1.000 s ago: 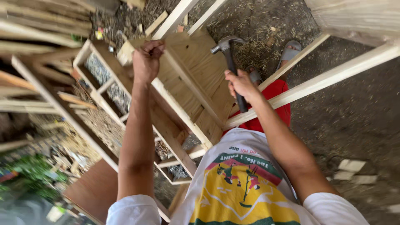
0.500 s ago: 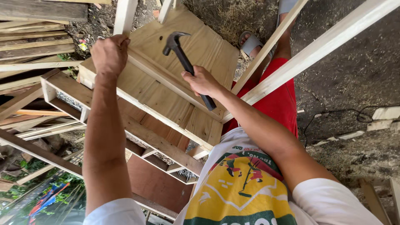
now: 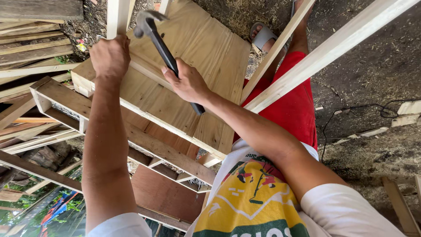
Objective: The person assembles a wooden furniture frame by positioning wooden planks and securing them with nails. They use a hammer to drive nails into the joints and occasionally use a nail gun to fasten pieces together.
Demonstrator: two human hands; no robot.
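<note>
Okay, my right hand (image 3: 186, 81) is wrapped mid-handle on the hammer (image 3: 164, 48), left hand (image 3: 109, 57) fisted on the panel (image 3: 193, 52) edge beside the head; I'd strike square, fingers clear.

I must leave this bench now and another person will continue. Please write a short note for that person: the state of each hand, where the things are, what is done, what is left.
Left hand: closed in a fist at the far edge of the wooden panel, beside an upright slat. What it pinches cannot be seen.
Right hand: shut on the hammer handle, head raised near the left fist.
Things: the panel lies on the wooden frame; two pale slats cross on the right.
Done: the panel is in place on the frame.
Left: the fastening at the left fist looks unfinished; no nail is visible.
</note>
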